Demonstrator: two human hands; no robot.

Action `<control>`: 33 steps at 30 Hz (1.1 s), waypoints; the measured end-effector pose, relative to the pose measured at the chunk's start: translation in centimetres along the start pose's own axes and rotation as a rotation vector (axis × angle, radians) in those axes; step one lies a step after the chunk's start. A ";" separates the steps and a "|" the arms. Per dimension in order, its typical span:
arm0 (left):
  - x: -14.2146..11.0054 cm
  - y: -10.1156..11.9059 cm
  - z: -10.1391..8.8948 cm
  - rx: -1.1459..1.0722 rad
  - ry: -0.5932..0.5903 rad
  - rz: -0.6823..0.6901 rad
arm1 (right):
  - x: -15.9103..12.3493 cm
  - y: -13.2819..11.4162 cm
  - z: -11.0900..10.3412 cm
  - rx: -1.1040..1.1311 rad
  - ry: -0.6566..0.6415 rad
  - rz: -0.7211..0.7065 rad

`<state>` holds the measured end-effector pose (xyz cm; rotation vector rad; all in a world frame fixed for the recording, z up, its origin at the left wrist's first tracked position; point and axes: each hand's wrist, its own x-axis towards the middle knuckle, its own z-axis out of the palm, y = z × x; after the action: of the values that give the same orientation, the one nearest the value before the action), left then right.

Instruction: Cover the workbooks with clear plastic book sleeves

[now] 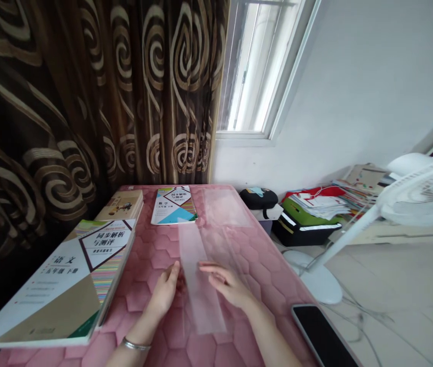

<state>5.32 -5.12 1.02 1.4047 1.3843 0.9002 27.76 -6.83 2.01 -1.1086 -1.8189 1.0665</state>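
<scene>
A clear plastic book cover with a whitish double-layer strip lies lengthwise in front of me on the pink quilted surface. At its left edge, my left hand is closed, thumb against curled fingers, seemingly pinching the plastic; some fingertips are hidden. My right hand lies over the cover's right part, its fingers loosely stretched to the left and the index fingertip at the strip. Beyond the cover is a thin workbook, lying flat. Another clear plastic sheet lies at the far right.
Large workbooks are stacked at the left, with a tan book behind them. A black phone rests at the right edge of the pink bed-like surface. On the floor to the right stands a white fan, near boxes and papers.
</scene>
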 end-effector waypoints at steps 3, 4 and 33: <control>0.2 0.3 0.8 -0.094 0.013 -0.066 | 0.2 -0.8 1.8 -0.123 -0.105 -0.075; 0.2 0.2 0.7 -0.092 0.023 -0.084 | 0.2 -0.8 2.0 -0.150 -0.111 -0.084; -1.4 -2.7 -7.7 1.144 0.557 0.041 | -2.8 6.8 -7.7 -0.946 0.361 0.529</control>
<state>-2.96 -5.80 0.87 2.0780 2.5249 0.5031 37.67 -5.40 -1.75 -2.2545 -1.7708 0.1485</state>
